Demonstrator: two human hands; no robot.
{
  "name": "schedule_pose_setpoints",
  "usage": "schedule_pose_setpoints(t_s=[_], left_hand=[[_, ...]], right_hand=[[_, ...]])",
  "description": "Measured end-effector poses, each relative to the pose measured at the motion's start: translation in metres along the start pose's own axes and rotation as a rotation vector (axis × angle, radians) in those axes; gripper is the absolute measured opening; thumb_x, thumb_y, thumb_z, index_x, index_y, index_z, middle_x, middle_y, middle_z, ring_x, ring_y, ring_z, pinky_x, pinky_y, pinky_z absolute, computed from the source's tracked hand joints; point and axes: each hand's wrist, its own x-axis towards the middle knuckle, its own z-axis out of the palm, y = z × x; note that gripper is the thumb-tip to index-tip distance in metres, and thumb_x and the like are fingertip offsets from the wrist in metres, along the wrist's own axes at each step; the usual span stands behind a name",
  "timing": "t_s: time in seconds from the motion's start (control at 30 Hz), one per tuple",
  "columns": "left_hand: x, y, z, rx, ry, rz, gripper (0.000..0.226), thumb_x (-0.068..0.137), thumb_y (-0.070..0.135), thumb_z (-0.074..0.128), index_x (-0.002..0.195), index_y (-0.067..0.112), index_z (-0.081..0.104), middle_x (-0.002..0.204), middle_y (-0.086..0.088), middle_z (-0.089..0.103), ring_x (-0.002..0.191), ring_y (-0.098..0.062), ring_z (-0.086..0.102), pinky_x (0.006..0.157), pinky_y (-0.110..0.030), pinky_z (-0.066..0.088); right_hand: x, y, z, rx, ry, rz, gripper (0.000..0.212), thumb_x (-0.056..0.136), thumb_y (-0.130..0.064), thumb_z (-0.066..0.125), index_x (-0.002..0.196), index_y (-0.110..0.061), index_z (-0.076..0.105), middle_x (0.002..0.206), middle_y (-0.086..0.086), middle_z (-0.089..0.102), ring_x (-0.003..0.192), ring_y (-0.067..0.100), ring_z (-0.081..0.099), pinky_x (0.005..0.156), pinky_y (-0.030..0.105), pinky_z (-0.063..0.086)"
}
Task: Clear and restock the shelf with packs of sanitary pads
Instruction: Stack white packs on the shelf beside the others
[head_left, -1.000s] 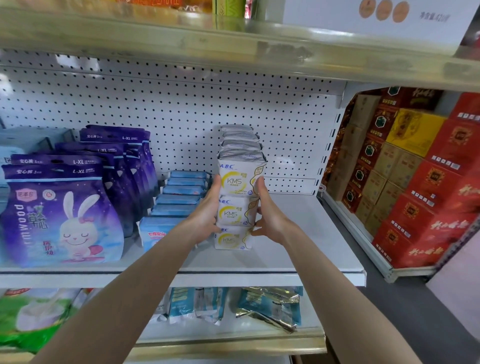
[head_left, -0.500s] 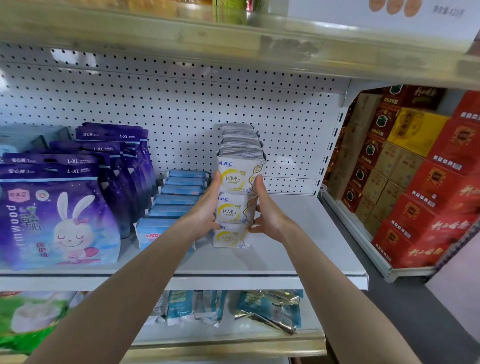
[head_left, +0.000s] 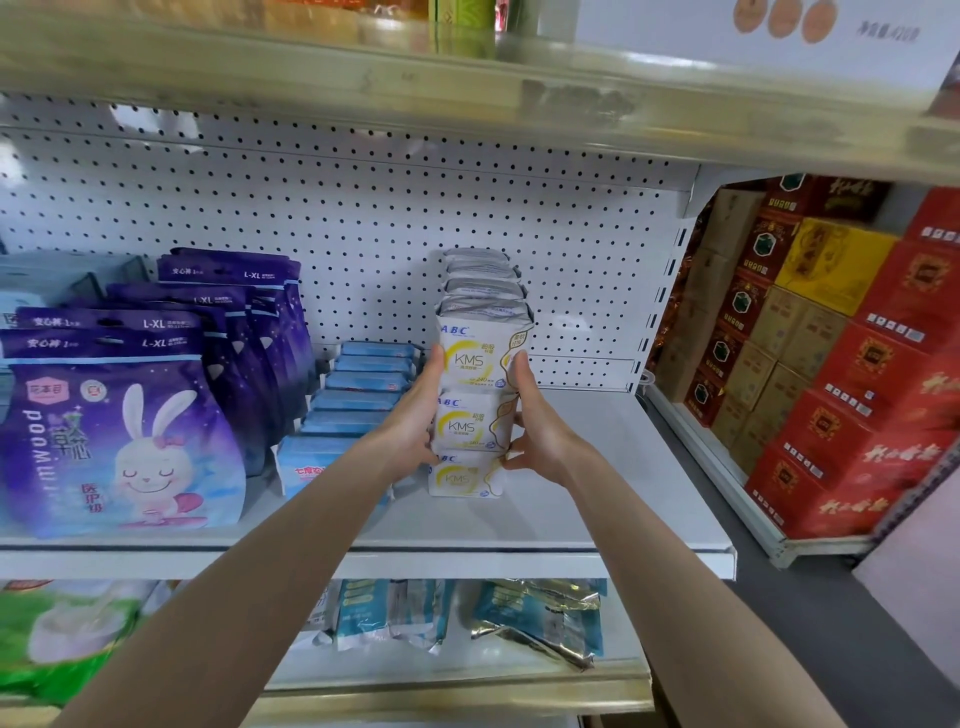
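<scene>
My left hand (head_left: 415, 423) and right hand (head_left: 543, 428) clamp the front stack of white-and-yellow plastic-wrapped sanitary pad packs (head_left: 470, 415) from either side, with my thumbs up along the top pack and my right fingers curled against the lower ones. The stack stands three high on the white metal shelf (head_left: 597, 499), just right of the row of flat blue packs (head_left: 358, 400). I judge these packs light, soft and squashy, with slick film, so the column could buckle at the joins. I'd press evenly on the side faces, low enough to trap the bottom pack
</scene>
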Motion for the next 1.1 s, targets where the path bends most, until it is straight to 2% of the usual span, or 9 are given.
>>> schedule_pose_setpoints(t_s=[0.13,0.3,0.37,0.43,0.53,0.7,0.87,0.97,1.1], left_hand=[[-0.001,-0.001,-0.002,0.02,-0.01,0.002,0.059,0.086,0.078,0.027,0.109,0.037,0.062,0.092,0.003,0.069,0.093,-0.025,0.064,0.101,-0.057,0.043],[-0.003,0.001,-0.001,0.047,0.0,-0.018,0.07,0.082,0.082,0.029,0.128,0.037,0.055,0.108,-0.001,0.069,0.11,-0.033,0.061,0.103,-0.063,0.038],[-0.004,0.002,-0.001,0.039,0.002,-0.013,0.068,0.082,0.082,0.03,0.126,0.037,0.056,0.11,-0.002,0.069,0.107,-0.032,0.062,0.102,-0.063,0.039],[-0.004,0.002,-0.002,0.022,-0.008,0.003,0.059,0.085,0.079,0.03,0.115,0.038,0.06,0.1,0.001,0.07,0.097,-0.028,0.064,0.101,-0.061,0.042],[-0.005,0.003,-0.002,0.001,-0.008,0.004,0.049,0.088,0.075,0.03,0.099,0.039,0.061,0.093,0.001,0.069,0.091,-0.026,0.063,0.102,-0.06,0.041],[-0.009,0.0,-0.003,-0.018,-0.012,0.004,0.047,0.09,0.074,0.03,0.098,0.039,0.061,0.093,0.002,0.069,0.089,-0.024,0.063,0.101,-0.058,0.042],[-0.012,0.0,-0.001,-0.046,0.024,0.016,0.044,0.091,0.071,0.033,0.095,0.038,0.061,0.09,0.003,0.069,0.087,-0.021,0.063,0.095,-0.05,0.047],[-0.013,-0.004,-0.004,-0.075,0.052,0.046,0.042,0.093,0.067,0.037,0.109,0.036,0.061,0.094,0.006,0.069,0.089,-0.019,0.065,0.092,-0.046,0.048],[-0.014,-0.016,-0.01,-0.074,0.088,0.132,0.035,0.095,0.057,0.046,0.117,0.033,0.059,0.101,0.009,0.07,0.095,-0.015,0.067,0.096,-0.048,0.049]], right_hand=[[-0.001,0.0,0.001,-0.01,-0.008,0.021,0.073,0.088,-0.079,0.012,0.147,-0.042,0.033,0.109,-0.013,0.055,0.111,0.026,0.054,0.108,0.054,0.037],[-0.002,-0.001,0.001,0.009,0.008,0.016,0.063,0.089,-0.078,0.011,0.136,-0.046,0.039,0.116,-0.007,0.052,0.112,0.027,0.052,0.109,0.055,0.036],[-0.002,-0.002,0.001,0.014,0.009,0.008,0.056,0.089,-0.077,0.011,0.129,-0.049,0.038,0.116,-0.006,0.051,0.113,0.027,0.051,0.11,0.055,0.036],[-0.003,-0.003,0.001,0.023,0.011,0.005,0.054,0.089,-0.077,0.011,0.126,-0.049,0.041,0.109,-0.01,0.054,0.112,0.027,0.052,0.11,0.055,0.036],[-0.006,-0.003,0.001,0.034,0.012,0.008,0.046,0.089,-0.077,0.014,0.105,-0.051,0.047,0.096,-0.016,0.054,0.112,0.028,0.052,0.11,0.056,0.035],[-0.007,-0.001,0.001,0.055,0.017,0.009,0.044,0.09,-0.077,0.017,0.096,-0.049,0.05,0.097,-0.016,0.055,0.112,0.026,0.051,0.111,0.057,0.035],[-0.01,-0.001,0.002,0.082,0.028,0.014,0.041,0.091,-0.075,0.021,0.102,-0.046,0.047,0.118,-0.004,0.048,0.12,0.029,0.047,0.112,0.057,0.033],[-0.014,-0.002,0.002,0.082,0.032,0.003,0.041,0.091,-0.075,0.022,0.103,-0.046,0.047,0.122,-0.005,0.048,0.116,0.027,0.047,0.111,0.056,0.034],[-0.019,-0.002,0.002,0.062,0.071,-0.032,0.047,0.094,-0.07,0.026,0.128,-0.043,0.042,0.135,-0.003,0.045,0.124,0.025,0.043,0.111,0.053,0.033]])
